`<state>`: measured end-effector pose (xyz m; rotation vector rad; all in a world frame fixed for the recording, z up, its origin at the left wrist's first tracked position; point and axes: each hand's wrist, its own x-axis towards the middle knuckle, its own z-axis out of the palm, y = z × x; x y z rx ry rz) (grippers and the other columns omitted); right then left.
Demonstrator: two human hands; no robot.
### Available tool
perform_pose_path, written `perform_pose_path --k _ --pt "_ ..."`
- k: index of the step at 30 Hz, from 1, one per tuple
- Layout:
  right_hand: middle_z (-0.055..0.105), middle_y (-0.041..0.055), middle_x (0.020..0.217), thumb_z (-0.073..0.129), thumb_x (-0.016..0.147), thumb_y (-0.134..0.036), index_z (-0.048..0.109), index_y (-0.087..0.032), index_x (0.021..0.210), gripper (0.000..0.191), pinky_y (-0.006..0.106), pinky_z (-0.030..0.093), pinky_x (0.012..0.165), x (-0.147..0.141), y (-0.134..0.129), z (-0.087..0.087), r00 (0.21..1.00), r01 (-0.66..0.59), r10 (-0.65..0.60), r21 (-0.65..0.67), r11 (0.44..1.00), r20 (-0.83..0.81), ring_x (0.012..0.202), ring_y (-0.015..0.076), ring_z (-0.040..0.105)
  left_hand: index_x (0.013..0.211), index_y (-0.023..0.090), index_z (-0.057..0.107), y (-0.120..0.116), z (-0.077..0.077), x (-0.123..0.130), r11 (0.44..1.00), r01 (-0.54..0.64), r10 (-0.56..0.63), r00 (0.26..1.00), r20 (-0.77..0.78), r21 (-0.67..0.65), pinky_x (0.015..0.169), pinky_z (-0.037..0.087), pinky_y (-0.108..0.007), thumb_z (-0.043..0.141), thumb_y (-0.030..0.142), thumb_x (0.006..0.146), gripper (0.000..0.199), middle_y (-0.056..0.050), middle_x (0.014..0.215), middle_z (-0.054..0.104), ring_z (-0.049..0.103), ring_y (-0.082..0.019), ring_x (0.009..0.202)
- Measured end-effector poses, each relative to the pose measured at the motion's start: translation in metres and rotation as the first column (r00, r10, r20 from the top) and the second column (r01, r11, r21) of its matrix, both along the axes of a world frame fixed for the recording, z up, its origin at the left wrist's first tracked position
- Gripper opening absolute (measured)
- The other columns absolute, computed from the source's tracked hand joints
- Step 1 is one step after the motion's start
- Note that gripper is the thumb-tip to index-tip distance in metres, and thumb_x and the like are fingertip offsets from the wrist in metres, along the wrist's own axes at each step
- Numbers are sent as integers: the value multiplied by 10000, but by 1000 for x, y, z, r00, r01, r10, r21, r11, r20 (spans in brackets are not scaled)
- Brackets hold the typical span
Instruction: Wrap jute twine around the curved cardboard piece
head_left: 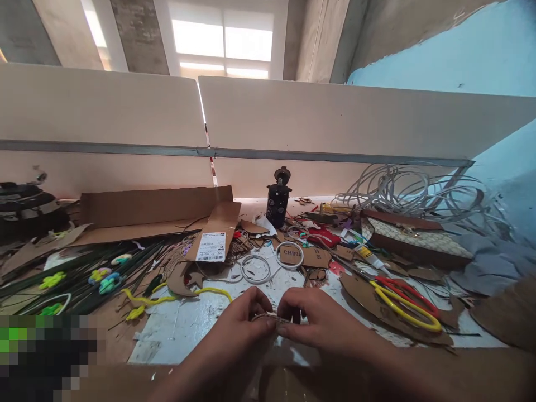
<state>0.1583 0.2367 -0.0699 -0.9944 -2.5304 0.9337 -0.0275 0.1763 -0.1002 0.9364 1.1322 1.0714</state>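
Low in the middle of the head view, my left hand (247,318) and my right hand (312,318) meet over the white table top (184,324). Both have their fingers closed on a thin brown twisted cord (272,318), which runs between the fingertips; part of it is hidden by them. Just beyond the hands lie two white rings (255,269), side by side, the right one on a cardboard piece (312,256) with printed letters. A yellow fuzzy strip (209,290) ends close to my left hand.
Scissors (406,304) with red and yellow handles lie on cardboard at the right. Behind stand a black bottle (277,206) with its lid up and a patterned bag (410,240). Coiled clear tubing (402,192) is at the back right. Fuzzy flowers (109,282) and dark stems lie left.
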Motion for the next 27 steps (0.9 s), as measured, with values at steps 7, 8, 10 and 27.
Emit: perform_pose_path --k 7,8,10,27 --pt "664 7 745 681 836 -251 699 -153 777 116 229 351 594 1 0 -15 999 37 -36 -32 999 33 672 138 568 815 203 532 -1 0 7 997 30 -30 1000 -2 -73 525 302 -229 598 90 711 167 53 666 543 468 -107 577" --pt "664 8 751 680 845 -276 701 -154 785 138 229 353 595 1 1 -17 999 39 -38 -62 997 29 675 139 568 821 203 531 -1 -1 7 996 33 -33 999 -1 -79 524 299 -230 597 90 711 170 53 668 545 465 -106 575" --pt "661 7 756 680 860 -339 705 -156 812 191 229 358 595 3 3 -21 999 38 -38 -143 989 5 684 142 568 838 204 534 0 -1 6 996 42 -41 999 10 -82 530 301 -231 597 96 716 174 54 682 549 462 -107 586" --pt "578 -24 710 814 672 -496 608 -174 759 392 256 404 622 21 39 -12 783 130 -457 -609 783 -421 650 124 507 1015 193 770 17 5 -20 995 -82 83 997 6 -59 753 505 -296 794 545 739 448 -87 943 789 698 -258 881"
